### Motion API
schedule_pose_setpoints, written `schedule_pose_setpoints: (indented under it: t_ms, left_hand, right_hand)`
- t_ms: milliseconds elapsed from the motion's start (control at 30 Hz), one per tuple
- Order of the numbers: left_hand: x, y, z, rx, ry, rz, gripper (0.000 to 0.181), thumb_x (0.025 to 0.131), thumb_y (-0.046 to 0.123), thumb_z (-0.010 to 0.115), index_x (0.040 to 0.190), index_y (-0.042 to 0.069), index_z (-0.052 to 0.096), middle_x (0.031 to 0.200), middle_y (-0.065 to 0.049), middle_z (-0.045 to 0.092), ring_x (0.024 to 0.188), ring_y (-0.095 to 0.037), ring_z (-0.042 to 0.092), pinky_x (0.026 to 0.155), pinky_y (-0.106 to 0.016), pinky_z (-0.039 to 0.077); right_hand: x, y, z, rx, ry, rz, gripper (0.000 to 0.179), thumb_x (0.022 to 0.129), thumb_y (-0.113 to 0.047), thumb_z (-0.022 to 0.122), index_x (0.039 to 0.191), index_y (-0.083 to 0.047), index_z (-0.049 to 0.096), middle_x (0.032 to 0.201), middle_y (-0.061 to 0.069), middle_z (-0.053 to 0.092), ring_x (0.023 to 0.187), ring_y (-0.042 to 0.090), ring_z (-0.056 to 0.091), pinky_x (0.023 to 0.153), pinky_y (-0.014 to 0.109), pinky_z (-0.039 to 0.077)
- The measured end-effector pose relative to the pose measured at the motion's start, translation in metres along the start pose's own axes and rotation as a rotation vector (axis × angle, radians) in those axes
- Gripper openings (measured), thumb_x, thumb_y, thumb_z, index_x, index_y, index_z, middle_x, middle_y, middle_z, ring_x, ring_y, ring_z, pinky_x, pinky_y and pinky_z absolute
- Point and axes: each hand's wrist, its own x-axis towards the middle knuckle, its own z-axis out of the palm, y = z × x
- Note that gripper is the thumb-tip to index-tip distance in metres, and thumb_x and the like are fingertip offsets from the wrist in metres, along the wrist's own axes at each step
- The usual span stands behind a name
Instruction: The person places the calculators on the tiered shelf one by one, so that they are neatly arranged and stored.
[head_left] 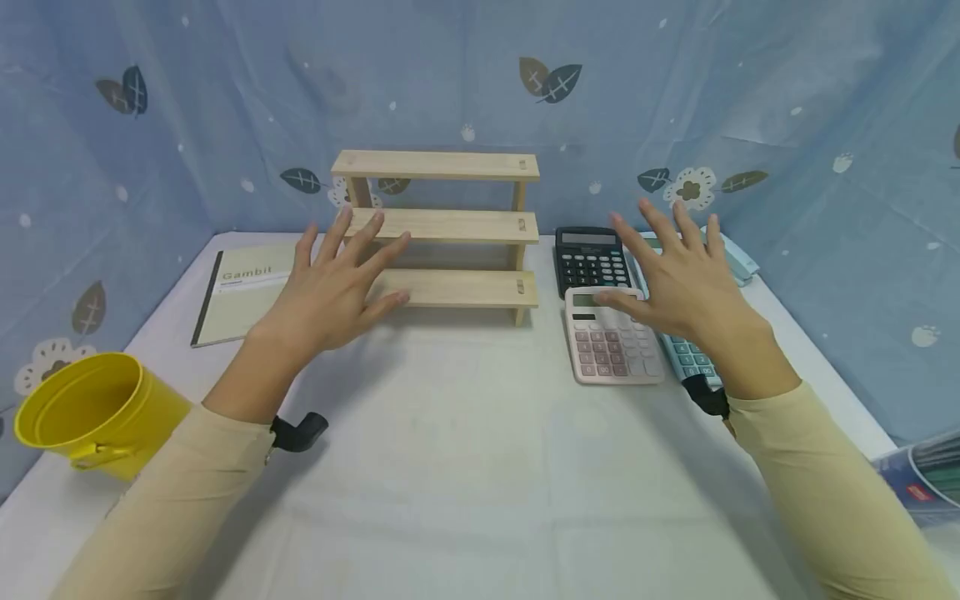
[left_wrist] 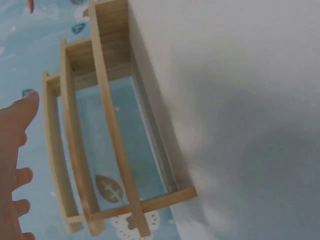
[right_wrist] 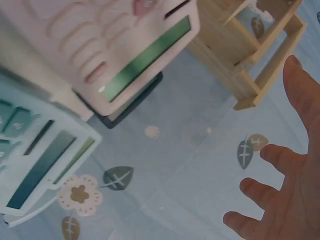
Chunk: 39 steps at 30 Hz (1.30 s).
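Observation:
My left hand (head_left: 326,292) is held in the air with its fingers spread, overlapping the left end of a three-tier wooden shelf (head_left: 450,287) in the head view. Nothing is in it. On the right, my other hand (head_left: 686,279) is likewise raised with spread fingers and holds nothing. Beneath and beside it lie a pink-and-white calculator (head_left: 611,337), a black calculator (head_left: 592,258) behind that one, and a light blue calculator (head_left: 690,357) partly hidden by the hand. In the left wrist view the shelf (left_wrist: 75,150) stands beyond the thumb.
A yellow bucket (head_left: 161,417) sits at the left edge of the white table (head_left: 450,467). Behind the left hand lies a notebook (head_left: 232,304) marked Gambit. A container of pens or pencils (head_left: 915,483) is at the right edge. Blue patterned cloth (head_left: 450,75) encloses the back and sides.

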Motion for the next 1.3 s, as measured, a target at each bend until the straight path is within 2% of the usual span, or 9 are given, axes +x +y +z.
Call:
schedule_pose_setpoints:
  t_ms: [233,433,767,933,1133,1300]
  left_hand:
    - [0.005,-0.001,0.014,-0.069,0.025,0.027,0.071,0.104,0.06,0.047,0.165,0.037,0.018,0.173,-0.007,0.011,0.158,-0.04,0.002,0.117,-0.071,0.009]
    - [0.006,-0.01,0.021,-0.077,0.025,0.017,0.07,0.105,0.059,0.048,0.165,0.037,0.021,0.172,-0.009,0.013,0.157,-0.043,0.007,0.116,-0.071,0.013]
    - [-0.001,-0.027,0.032,-0.099,-0.009,-0.023,0.066,0.104,0.054,0.053,0.163,0.033,0.03,0.171,-0.012,0.017,0.154,-0.047,0.014,0.112,-0.073,0.021]
    - [-0.002,-0.031,0.034,-0.122,0.005,-0.017,0.065,0.104,0.052,0.055,0.162,0.032,0.033,0.171,-0.012,0.017,0.153,-0.048,0.017,0.109,-0.075,0.023]
    - [0.001,-0.032,0.039,-0.17,0.019,-0.015,0.063,0.104,0.052,0.055,0.161,0.033,0.034,0.17,-0.015,0.015,0.148,-0.051,0.024,0.106,-0.074,0.027]
    - [-0.003,-0.04,0.042,-0.204,0.012,-0.027,0.059,0.104,0.05,0.055,0.159,0.035,0.039,0.16,-0.017,0.026,0.137,-0.046,0.033,0.098,-0.068,0.033]
  right_hand:
    - [-0.015,0.015,0.008,-0.039,-0.004,0.018,0.105,0.091,-0.073,0.06,0.167,-0.023,0.007,0.172,0.02,0.002,0.154,0.053,-0.002,0.116,0.075,-0.002]
    - [-0.016,0.023,0.013,-0.005,-0.014,0.019,0.105,0.09,-0.071,0.063,0.167,-0.021,0.013,0.171,0.02,0.005,0.153,0.055,0.003,0.116,0.075,0.0]
    - [-0.024,0.037,0.032,0.153,-0.072,-0.01,0.103,0.092,-0.062,0.067,0.167,-0.016,0.013,0.167,0.027,0.013,0.148,0.06,0.013,0.113,0.076,0.013]
    - [-0.03,0.046,0.04,0.191,-0.116,0.026,0.107,0.091,-0.061,0.069,0.166,-0.012,0.011,0.167,0.03,0.01,0.149,0.057,0.013,0.113,0.076,0.014]
    - [-0.037,0.062,0.044,0.192,-0.159,0.091,0.117,0.086,-0.061,0.075,0.166,-0.01,0.005,0.166,0.034,0.004,0.144,0.065,0.015,0.107,0.082,0.017]
    - [-0.042,0.067,0.05,0.238,-0.226,0.133,0.118,0.088,-0.06,0.073,0.165,-0.004,0.004,0.164,0.037,0.002,0.14,0.07,0.017,0.103,0.082,0.025]
